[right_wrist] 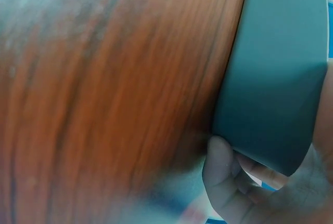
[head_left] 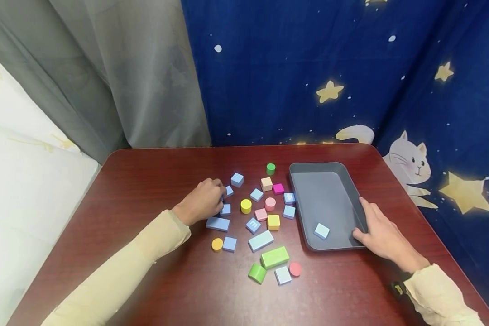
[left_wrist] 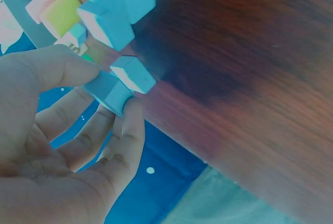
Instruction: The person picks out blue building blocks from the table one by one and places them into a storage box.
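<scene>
My left hand [head_left: 205,200] reaches to the left side of the scattered blocks. In the left wrist view, its thumb and fingertips pinch a small blue block [left_wrist: 109,91], close beside another blue block [left_wrist: 133,74]. From the head view the pinched block is mostly hidden by the fingers. On the right, my right hand [head_left: 382,234] grips the near right corner of a dark grey tray [head_left: 301,213], thumb over the rim and fingers along the outer side. One pale blue block [head_left: 321,231] lies inside the tray near its front edge.
Between the hands lie several loose blocks, among them a yellow cylinder [head_left: 246,206], a yellow cube [head_left: 273,222], a green bar [head_left: 275,257], a green arched block [head_left: 257,273] and a green cylinder [head_left: 270,169]. Curtains hang behind the brown table [head_left: 167,165].
</scene>
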Demonstrator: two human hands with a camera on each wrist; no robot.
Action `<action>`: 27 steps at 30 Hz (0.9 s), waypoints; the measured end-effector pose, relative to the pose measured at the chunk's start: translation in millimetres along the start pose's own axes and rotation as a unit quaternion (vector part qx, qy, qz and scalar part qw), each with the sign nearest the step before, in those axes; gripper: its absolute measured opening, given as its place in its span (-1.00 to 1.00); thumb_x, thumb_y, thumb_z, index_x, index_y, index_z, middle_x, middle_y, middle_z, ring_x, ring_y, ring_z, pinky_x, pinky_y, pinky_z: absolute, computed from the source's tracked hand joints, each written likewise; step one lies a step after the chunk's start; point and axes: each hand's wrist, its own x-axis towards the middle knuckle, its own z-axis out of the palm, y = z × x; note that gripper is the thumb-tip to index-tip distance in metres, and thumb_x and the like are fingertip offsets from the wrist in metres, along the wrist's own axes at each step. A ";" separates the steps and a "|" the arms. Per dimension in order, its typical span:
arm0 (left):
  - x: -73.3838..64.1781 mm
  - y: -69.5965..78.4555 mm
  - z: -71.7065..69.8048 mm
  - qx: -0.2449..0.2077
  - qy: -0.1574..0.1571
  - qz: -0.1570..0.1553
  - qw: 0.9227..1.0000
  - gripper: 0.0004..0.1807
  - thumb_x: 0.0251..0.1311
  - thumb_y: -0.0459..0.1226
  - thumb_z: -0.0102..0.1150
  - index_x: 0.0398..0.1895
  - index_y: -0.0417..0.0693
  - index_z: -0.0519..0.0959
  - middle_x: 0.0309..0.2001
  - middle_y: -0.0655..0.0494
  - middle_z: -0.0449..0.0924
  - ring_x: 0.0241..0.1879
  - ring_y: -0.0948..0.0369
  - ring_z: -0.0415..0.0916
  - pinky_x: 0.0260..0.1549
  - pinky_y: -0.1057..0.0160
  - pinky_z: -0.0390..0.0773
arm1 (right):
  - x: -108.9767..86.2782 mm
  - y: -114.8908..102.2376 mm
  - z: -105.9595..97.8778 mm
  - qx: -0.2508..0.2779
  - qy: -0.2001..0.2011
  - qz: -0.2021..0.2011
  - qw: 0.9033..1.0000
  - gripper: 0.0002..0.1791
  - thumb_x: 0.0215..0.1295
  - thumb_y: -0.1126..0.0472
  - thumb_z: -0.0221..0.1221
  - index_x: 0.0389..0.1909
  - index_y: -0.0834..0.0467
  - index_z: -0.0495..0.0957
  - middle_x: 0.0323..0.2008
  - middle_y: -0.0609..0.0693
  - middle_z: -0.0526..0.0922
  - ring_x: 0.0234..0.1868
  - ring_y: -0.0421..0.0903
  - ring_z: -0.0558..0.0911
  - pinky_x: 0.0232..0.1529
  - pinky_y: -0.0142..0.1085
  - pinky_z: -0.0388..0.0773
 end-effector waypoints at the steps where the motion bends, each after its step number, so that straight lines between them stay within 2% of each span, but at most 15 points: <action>1: 1.6 1.4 -0.8 -0.001 0.003 0.002 1.000 -0.81 0.36 -0.35 0.44 -0.04 -0.26 0.81 0.02 -0.20 0.72 -0.05 -0.04 0.62 0.01 0.05 0.75 | 0.1 -0.2 -0.4 0.001 0.000 0.000 1.000 0.08 0.29 0.27 0.40 0.65 0.53 -0.03 0.28 0.49 0.37 0.13 0.42 0.55 0.14 0.44 0.55; 6: 11.6 10.9 -4.1 0.016 0.016 0.017 1.000 -0.80 0.37 -0.37 0.39 -0.02 -0.28 0.82 -0.04 -0.17 0.71 -0.12 -0.01 0.60 -0.06 0.09 0.75 | 0.4 -0.2 -1.5 0.000 -0.002 0.001 1.000 0.08 0.30 0.27 0.40 0.65 0.53 -0.03 0.28 0.48 0.37 0.13 0.42 0.55 0.15 0.44 0.54; 11: 27.6 26.1 -8.5 0.037 0.018 0.037 0.998 -0.81 0.40 -0.34 0.38 -0.03 -0.25 0.82 -0.05 -0.15 0.70 -0.13 0.00 0.59 -0.03 0.09 0.74 | 0.6 1.8 -1.9 -0.002 0.000 0.002 1.000 0.10 0.29 0.27 0.42 0.65 0.54 -0.04 0.30 0.51 0.35 0.12 0.43 0.54 0.13 0.44 0.54; 15: 39.2 41.6 -12.0 0.037 0.009 0.046 0.998 -0.83 0.42 -0.33 0.36 -0.04 -0.19 0.83 0.00 -0.14 0.71 -0.07 -0.03 0.60 0.01 0.08 0.72 | 0.9 2.5 -1.5 -0.005 0.001 0.003 1.000 0.10 0.28 0.28 0.43 0.64 0.55 -0.03 0.29 0.52 0.36 0.12 0.42 0.54 0.13 0.43 0.55; 22: 62.4 69.8 -13.0 0.042 -0.016 0.059 0.997 -0.69 0.41 -0.24 0.44 0.14 -0.14 0.81 0.13 -0.11 0.71 0.07 -0.01 0.61 0.11 0.12 0.69 | 0.9 1.3 -2.1 -0.007 -0.002 0.006 1.000 0.10 0.28 0.27 0.42 0.65 0.54 -0.03 0.29 0.51 0.36 0.13 0.42 0.54 0.14 0.43 0.54; 27: 75.1 92.2 -15.7 0.025 -0.035 0.068 0.997 -0.63 0.44 -0.23 0.41 0.24 -0.11 0.78 0.20 -0.06 0.68 0.09 0.04 0.57 0.09 0.21 0.70 | -0.5 -1.0 -0.1 -0.002 -0.001 0.005 1.000 0.09 0.28 0.27 0.43 0.65 0.54 -0.02 0.29 0.50 0.36 0.12 0.41 0.54 0.13 0.42 0.55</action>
